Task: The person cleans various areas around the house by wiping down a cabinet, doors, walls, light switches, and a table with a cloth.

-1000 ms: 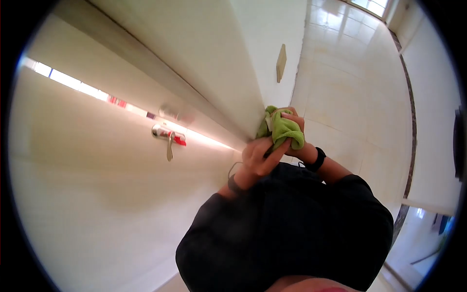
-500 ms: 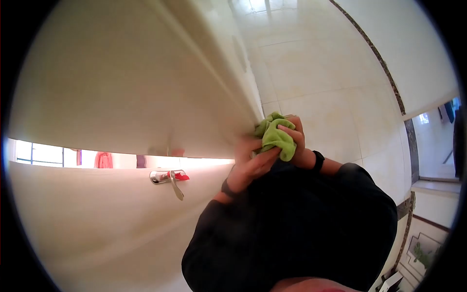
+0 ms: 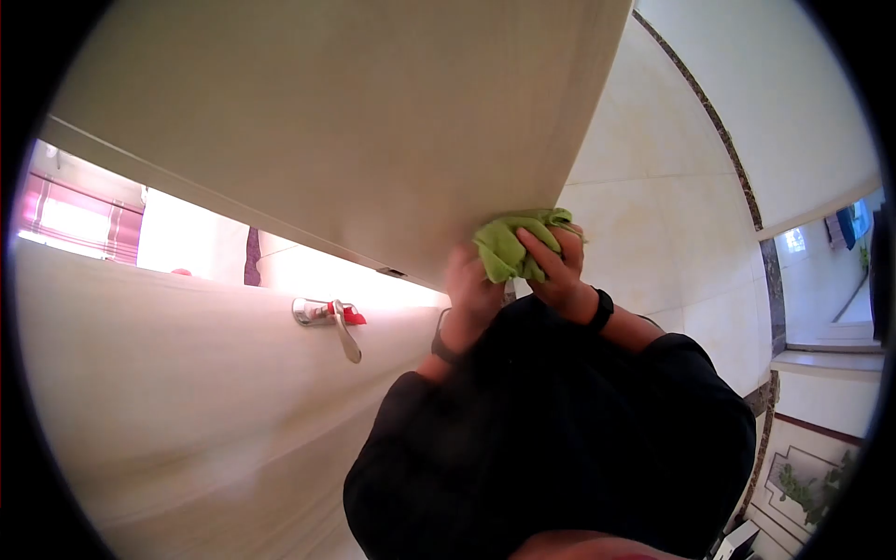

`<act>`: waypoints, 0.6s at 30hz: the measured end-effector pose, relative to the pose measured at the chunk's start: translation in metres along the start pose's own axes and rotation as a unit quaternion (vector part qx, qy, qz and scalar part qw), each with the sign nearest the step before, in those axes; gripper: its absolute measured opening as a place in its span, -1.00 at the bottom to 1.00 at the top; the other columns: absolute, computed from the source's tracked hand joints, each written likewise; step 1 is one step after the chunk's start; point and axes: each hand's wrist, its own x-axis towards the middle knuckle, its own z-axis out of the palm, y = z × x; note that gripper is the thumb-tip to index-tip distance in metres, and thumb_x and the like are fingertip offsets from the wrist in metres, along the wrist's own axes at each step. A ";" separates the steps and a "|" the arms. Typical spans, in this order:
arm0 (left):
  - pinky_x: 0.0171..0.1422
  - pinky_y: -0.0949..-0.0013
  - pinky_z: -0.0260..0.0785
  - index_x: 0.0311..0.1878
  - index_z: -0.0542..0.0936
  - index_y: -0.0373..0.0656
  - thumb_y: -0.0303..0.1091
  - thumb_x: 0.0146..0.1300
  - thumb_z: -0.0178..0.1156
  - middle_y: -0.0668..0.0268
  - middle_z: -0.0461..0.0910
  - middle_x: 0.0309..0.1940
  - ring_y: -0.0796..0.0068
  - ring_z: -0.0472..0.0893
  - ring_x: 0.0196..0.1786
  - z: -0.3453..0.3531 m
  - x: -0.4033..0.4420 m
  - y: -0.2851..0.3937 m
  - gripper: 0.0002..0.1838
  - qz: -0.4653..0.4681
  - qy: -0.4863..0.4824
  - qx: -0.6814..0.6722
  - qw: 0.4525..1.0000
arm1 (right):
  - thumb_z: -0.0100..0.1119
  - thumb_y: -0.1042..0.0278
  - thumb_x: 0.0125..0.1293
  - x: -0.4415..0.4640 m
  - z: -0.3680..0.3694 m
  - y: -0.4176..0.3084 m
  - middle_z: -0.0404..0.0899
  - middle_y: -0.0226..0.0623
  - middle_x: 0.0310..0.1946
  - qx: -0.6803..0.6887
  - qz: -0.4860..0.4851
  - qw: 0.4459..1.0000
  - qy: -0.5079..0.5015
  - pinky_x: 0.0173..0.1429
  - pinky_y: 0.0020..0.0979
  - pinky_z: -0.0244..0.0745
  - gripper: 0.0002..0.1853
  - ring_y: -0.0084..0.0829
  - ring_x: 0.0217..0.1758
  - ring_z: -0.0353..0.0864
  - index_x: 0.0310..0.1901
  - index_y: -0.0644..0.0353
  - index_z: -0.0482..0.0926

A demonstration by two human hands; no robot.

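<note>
A crumpled green cloth (image 3: 511, 248) is bunched between my hands, in front of a broad pale panel (image 3: 327, 121), near its lower right corner. My right hand (image 3: 558, 271) grips the cloth from the right, fingers bent over its folds. At the cloth's left edge is my left hand (image 3: 473, 287), close to the panel. Its fingers are smeared by motion, so their hold on the cloth is unclear. Dark bands circle both wrists.
At left stands a pale door (image 3: 187, 355) with a metal lever handle (image 3: 341, 331) and something red on it. Pink curtains (image 3: 84, 215) show through a bright gap. A tiled floor (image 3: 644, 215) lies at right, with a green plant (image 3: 812, 485) lower right.
The upper panel has shifted, its side edge now further right, and the gap at left is wider. The cloth has moved slightly left and been rebunched, and my left hand has pulled back from its front.
</note>
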 end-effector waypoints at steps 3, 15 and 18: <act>-0.06 0.25 0.48 -0.20 0.49 -0.35 -0.66 0.03 0.31 -0.01 0.56 -0.14 0.10 0.61 -0.14 -0.010 -0.003 -0.001 -0.74 -0.025 0.024 0.037 0.999 | 0.33 0.58 -0.12 0.011 0.007 -0.020 0.43 -0.20 -0.10 0.047 0.027 0.996 -0.068 0.00 -0.22 0.41 -0.45 -0.13 -0.08 0.48 0.05 0.17 0.60; 0.15 0.25 0.44 0.15 0.40 -0.36 -0.56 0.14 0.30 0.10 0.50 0.09 0.29 0.54 0.08 -0.044 0.033 -0.009 -0.50 -0.137 0.293 -0.222 0.920 | 0.22 0.44 0.10 0.081 0.046 -0.063 0.44 -0.18 -0.03 0.110 -0.030 0.988 -0.105 0.11 -0.25 0.43 -0.43 -0.15 0.06 0.46 0.23 -0.06 0.47; 0.13 0.27 0.44 0.11 0.45 -0.36 -0.58 0.13 0.28 0.11 0.52 0.05 0.32 0.55 0.06 -0.040 0.051 -0.002 -0.55 -0.097 0.205 -0.183 0.957 | 0.31 0.48 -0.03 0.090 0.033 -0.055 0.43 -0.11 0.01 0.076 -0.044 0.995 -0.044 0.14 -0.18 0.40 -0.36 -0.08 0.06 0.45 0.20 0.07 0.47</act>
